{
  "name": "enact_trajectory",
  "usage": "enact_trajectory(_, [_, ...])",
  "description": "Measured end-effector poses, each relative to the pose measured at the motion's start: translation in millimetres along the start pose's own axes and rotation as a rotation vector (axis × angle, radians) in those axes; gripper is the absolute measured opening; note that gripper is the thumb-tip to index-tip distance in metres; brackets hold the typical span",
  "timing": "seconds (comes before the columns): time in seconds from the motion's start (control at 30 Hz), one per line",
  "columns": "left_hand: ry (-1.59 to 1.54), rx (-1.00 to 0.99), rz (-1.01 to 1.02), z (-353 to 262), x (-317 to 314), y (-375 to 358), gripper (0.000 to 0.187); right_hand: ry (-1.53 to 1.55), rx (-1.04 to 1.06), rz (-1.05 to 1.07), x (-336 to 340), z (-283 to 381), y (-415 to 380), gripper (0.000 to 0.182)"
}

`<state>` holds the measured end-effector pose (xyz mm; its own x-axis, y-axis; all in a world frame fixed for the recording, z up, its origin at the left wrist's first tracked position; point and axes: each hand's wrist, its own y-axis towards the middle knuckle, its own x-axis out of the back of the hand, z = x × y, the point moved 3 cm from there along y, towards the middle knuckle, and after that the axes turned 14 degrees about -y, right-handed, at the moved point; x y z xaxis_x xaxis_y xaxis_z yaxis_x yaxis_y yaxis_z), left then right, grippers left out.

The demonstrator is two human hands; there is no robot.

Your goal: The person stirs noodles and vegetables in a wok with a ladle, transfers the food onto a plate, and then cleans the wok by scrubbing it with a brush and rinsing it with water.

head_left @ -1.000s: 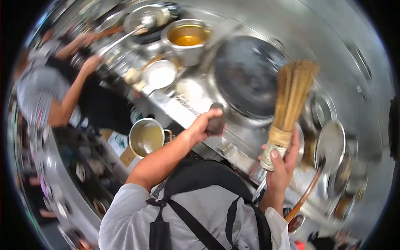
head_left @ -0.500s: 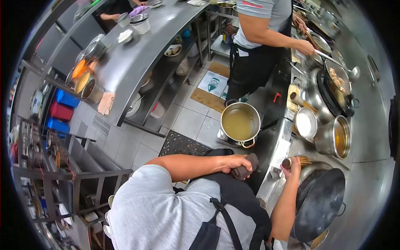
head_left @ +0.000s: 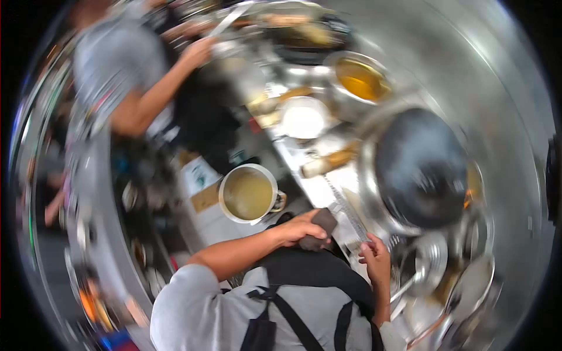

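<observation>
My left hand (head_left: 298, 228) is closed around a dark brown folded cloth (head_left: 318, 229), held in front of my apron. My right hand (head_left: 375, 255) is at the counter's edge, its fingers loosely bent and apart, with nothing visible in them. Beyond it a bamboo wok brush (head_left: 331, 161) lies on the steel counter (head_left: 348, 219). A blackened, steaming wok (head_left: 418, 169) rests on the stove to the right of the brush. Several ladles and strainers, among them a metal strainer (head_left: 430, 257), are right of my right hand.
A pot of cloudy yellowish liquid (head_left: 248, 193) stands low by the counter. Behind the brush are a bowl of white contents (head_left: 304, 118) and a pot of amber liquid (head_left: 360, 79). A co-worker in a grey shirt (head_left: 120, 64) works at the far stove, blurred.
My view has swung right toward the stove. The wok brush has left my right hand and now lies on the counter. My left hand still holds the cloth.
</observation>
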<state>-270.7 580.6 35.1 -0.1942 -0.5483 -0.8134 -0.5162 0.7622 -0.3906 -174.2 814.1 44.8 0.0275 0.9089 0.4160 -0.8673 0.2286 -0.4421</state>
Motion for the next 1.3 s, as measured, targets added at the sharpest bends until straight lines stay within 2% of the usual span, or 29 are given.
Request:
enact_trajectory(0.03, [0.07,0.035,0.039,-1.7,-2.6,7.1,0.066,-0.047,-0.022,-0.107,9.4,-20.7,-22.9,0.047])
enact_trajectory(0.1, [0.217,0.142,0.104,-11.6,-22.3,20.8,0.07,-0.45,0.001,-0.391,27.7,-29.5,-68.3,0.045])
enact_trajectory(0.13, [0.279,0.161,0.168,-12.7,-30.1,29.7,0.073,-0.524,-0.064,-0.489,31.9,-35.9,-90.7,0.044])
enact_trajectory(0.17, [0.36,0.198,0.187,-15.2,-42.0,36.6,0.074,-0.552,-0.102,-0.595,32.1,-43.2,-112.1,0.042])
enact_trajectory(0.27, [0.575,0.173,0.375,-22.4,-90.4,62.1,0.078,-0.496,-0.323,-0.689,20.9,-59.6,-163.9,0.047])
enact_trajectory(0.37, [0.946,-0.113,0.544,-28.6,-132.2,84.8,0.075,-0.586,-0.466,-0.719,-15.0,-73.3,-195.4,0.058])
enact_trajectory(0.4, [1.109,-0.205,0.563,-29.2,-143.4,91.4,0.076,-0.62,-0.54,-0.79,-27.7,-81.0,-203.0,0.063])
enact_trajectory(0.43, [1.42,-0.423,0.587,-30.9,-157.6,94.0,0.076,-0.656,-0.61,-0.859,-38.4,-89.9,-208.3,0.067])
enact_trajectory(0.47, [1.538,-0.516,0.636,-29.2,-169.5,100.4,0.077,-0.703,-0.648,-0.924,-46.6,-98.6,-213.4,0.067])
enact_trajectory(0.5, [1.649,-0.612,0.69,-25.2,-178.9,104.8,0.077,-0.688,-0.671,-0.934,-55.1,-112.0,-216.5,0.067])
enact_trajectory(0.57, [1.699,-0.566,0.686,-15.1,-172.3,118.5,0.077,-0.154,-0.794,-0.891,-65.9,-145.1,-228.6,0.061])
enact_trajectory(0.6, [1.753,-0.524,0.638,-9.4,-169.3,123.2,0.076,-0.108,-0.816,-0.836,-55.8,-131.8,-228.2,0.056])
enact_trajectory(0.63, [1.741,-0.521,0.659,-5.2,-167.9,123.1,0.076,-0.095,-0.528,-0.992,-56.8,-145.1,-222.9,0.052])
enact_trajectory(0.67, [1.748,-0.568,0.635,-4.6,-167.7,121.4,0.076,0.185,-0.452,-0.965,-54.6,-151.4,-213.7,0.051])
enact_trajectory(0.7, [1.753,-0.618,0.602,-4.9,-167.4,120.0,0.076,0.456,-0.363,-0.921,-45.4,-149.0,-198.3,0.049])
enact_trajectory(0.77, [1.713,-0.627,0.562,-3.3,-165.8,119.8,0.075,0.694,-0.298,-0.835,8.5,-101.7,-172.6,0.048])
enact_trajectory(0.87, [1.719,-0.746,0.555,1.6,-167.8,117.0,0.073,0.691,-0.168,-0.924,95.8,-89.5,-107.4,0.048])
enact_trajectory(0.9, [1.708,-0.758,0.552,3.4,-168.4,116.3,0.073,0.621,-0.094,-0.996,128.1,-92.2,-85.7,0.044])
enact_trajectory(1.0, [1.737,-0.781,0.48,5.5,-167.8,115.9,0.072,0.418,-0.139,-1.288,214.4,-128.5,2.7,0.049])
enact_trajectory(1.07, [1.717,-0.834,0.493,6.4,-167.0,113.9,0.072,-0.045,-0.406,-1.557,259.3,-163.6,59.0,0.041])
enact_trajectory(1.1, [1.708,-0.844,0.48,6.1,-166.1,113.5,0.072,-0.056,-0.391,-1.554,285.3,-154.6,66.6,0.041])
enact_trajectory(1.17, [1.668,-0.825,0.507,3.6,-164.5,114.4,0.073,0.634,-0.236,-1.258,336.4,-136.4,73.6,0.012])
enact_trajectory(1.2, [1.656,-0.834,0.491,1.5,-163.6,115.1,0.073,0.95,-0.162,-1.063,356.3,-121.5,73.9,0.008])
enact_trajectory(1.23, [1.657,-0.819,0.495,0.8,-162.6,115.7,0.074,1.455,0.008,-0.982,372.7,-98.4,63.8,0.014])
enact_trajectory(1.27, [1.658,-0.801,0.503,1.2,-160.8,115.4,0.074,1.695,0.121,-0.846,379.2,-70.5,46.3,0.008])
enact_trajectory(1.3, [1.647,-0.801,0.499,0.6,-159.2,115.1,0.074,1.684,0.117,-0.848,379.9,-64.3,42.5,0.008])
